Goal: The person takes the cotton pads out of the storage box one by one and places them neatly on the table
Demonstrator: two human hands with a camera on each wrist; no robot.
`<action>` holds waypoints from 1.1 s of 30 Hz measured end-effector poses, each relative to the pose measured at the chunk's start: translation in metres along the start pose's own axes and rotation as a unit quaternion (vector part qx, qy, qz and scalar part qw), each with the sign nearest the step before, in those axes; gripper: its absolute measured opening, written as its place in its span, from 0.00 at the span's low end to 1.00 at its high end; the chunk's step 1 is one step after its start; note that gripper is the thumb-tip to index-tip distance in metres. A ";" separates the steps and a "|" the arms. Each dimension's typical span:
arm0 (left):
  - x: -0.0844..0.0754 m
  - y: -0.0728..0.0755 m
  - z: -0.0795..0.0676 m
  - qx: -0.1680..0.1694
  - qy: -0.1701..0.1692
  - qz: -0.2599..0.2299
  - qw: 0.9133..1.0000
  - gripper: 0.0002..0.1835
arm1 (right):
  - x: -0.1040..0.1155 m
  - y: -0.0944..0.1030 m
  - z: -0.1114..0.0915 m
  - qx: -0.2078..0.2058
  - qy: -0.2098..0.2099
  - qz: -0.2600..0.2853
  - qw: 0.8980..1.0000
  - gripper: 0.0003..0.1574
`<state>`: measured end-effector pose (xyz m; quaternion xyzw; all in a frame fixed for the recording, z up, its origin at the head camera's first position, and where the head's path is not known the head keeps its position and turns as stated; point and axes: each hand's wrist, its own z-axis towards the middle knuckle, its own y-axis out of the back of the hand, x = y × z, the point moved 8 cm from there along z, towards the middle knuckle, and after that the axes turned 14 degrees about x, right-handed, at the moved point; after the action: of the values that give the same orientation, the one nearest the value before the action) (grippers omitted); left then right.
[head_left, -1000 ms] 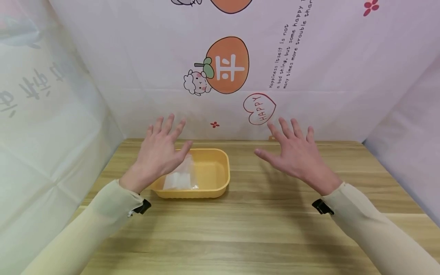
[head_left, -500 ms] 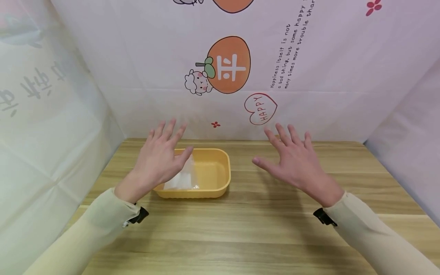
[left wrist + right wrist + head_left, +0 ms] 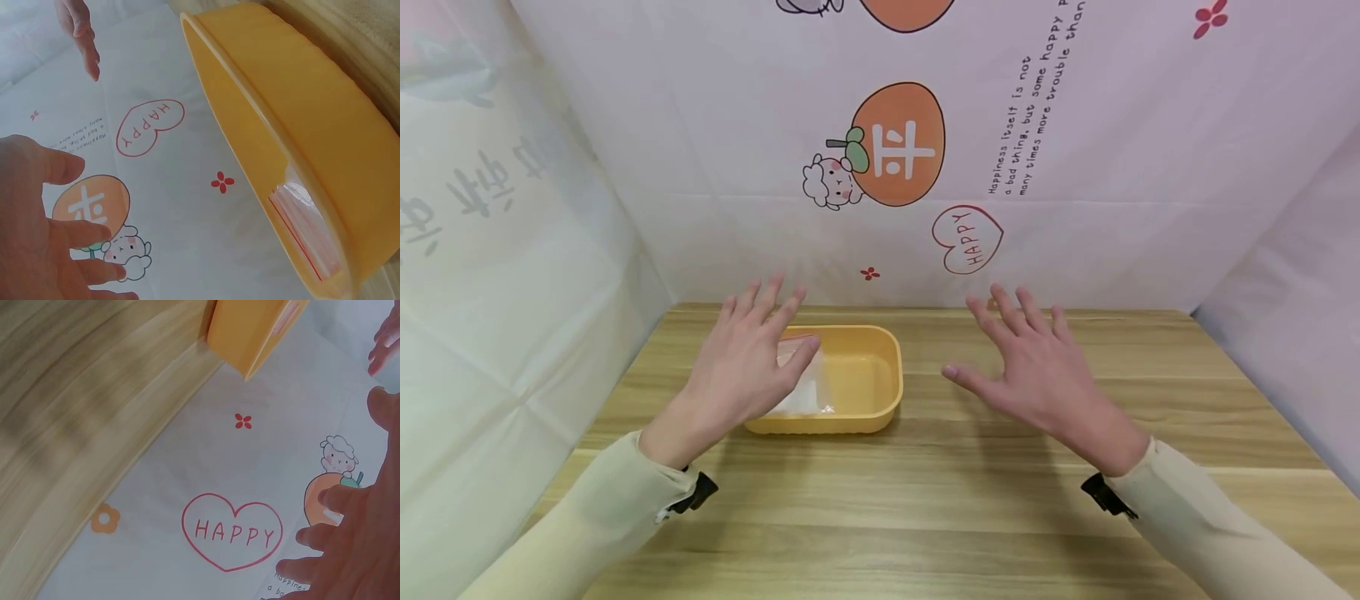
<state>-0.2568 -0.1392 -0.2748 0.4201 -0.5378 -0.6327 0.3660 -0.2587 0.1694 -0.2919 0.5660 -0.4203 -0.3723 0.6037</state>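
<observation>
Head view, 12 at the top: the left hand [image 3: 730, 371] is at 8 o'clock, fingers spread wide and nearly straight, holding nothing; it partly covers the tray [image 3: 862, 385], which sits on the table [image 3: 865, 533] at 7 o'clock; a clear bag [image 3: 808, 394] lies in the tray's 9 o'clock half, partly behind the thumb; the right hand [image 3: 1045, 379] is at 4 o'clock, apart from the tray, its fingers just as widely spread and likewise holding nothing; black straps [image 3: 695, 492] show at the cuffs of pale sleeves [image 3: 602, 504]; behind the table hangs a white sheet [image 3: 722, 125], with an orange print [image 3: 898, 143] at 12 o'clock and a red heart [image 3: 967, 239] at 2.

Left wrist view: the left hand is at 8 o'clock, fingers apart; the tray fills the 3 o'clock side, with a gap between it and the hand; the bag, showing a red-lined edge, is inside it at 4; the right hand is small, toward 10 or 11.

Right wrist view: the right hand is at 4 o'clock, fingers extended in front of the sheet; the left hand is cut off at 2; the tray is at 1, cut off by the top edge; the heart is at 5.
</observation>
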 end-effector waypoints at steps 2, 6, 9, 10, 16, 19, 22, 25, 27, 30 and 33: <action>-0.001 -0.001 -0.002 0.004 0.000 0.004 1.000 0.39 | 0.003 -0.001 -0.001 -0.004 0.006 0.000 1.000 0.64; -0.005 -0.002 -0.008 0.003 -0.007 0.011 1.000 0.40 | 0.008 -0.003 -0.003 -0.015 0.023 -0.001 1.000 0.63; -0.007 -0.002 -0.013 -0.003 -0.012 0.008 1.000 0.40 | 0.012 -0.005 -0.006 -0.019 0.034 0.006 0.999 0.63; -0.008 -0.002 -0.015 -0.005 -0.014 0.007 1.000 0.40 | 0.013 -0.005 -0.007 -0.021 0.038 0.009 0.999 0.63; -0.012 -0.002 -0.022 -0.011 -0.024 0.000 1.000 0.40 | 0.023 -0.006 -0.013 -0.029 0.055 0.015 0.998 0.64; -0.013 -0.002 -0.025 -0.018 -0.028 -0.011 0.999 0.39 | 0.026 -0.007 -0.016 -0.035 0.058 0.019 0.998 0.63; -0.012 -0.002 -0.029 -0.029 -0.031 -0.029 0.999 0.37 | 0.030 -0.007 -0.020 -0.043 0.059 0.023 0.997 0.63; -0.010 -0.004 -0.035 -0.038 -0.030 -0.053 0.997 0.36 | 0.033 -0.007 -0.022 -0.054 0.065 0.026 0.996 0.62; -0.007 -0.005 -0.038 -0.043 -0.026 -0.066 0.997 0.36 | 0.036 -0.006 -0.023 -0.064 0.072 0.028 0.995 0.60; -0.004 -0.008 -0.042 -0.047 -0.018 -0.080 0.996 0.35 | 0.040 -0.005 -0.025 -0.082 0.083 0.034 0.993 0.55; 0.000 -0.009 -0.045 -0.050 -0.011 -0.087 0.995 0.34 | 0.043 -0.004 -0.026 -0.096 0.093 0.040 0.990 0.47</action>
<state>-0.2152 -0.1541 -0.2870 0.4390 -0.4711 -0.6930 0.3242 -0.2185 0.1385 -0.2923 0.5202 -0.3469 -0.3317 0.7064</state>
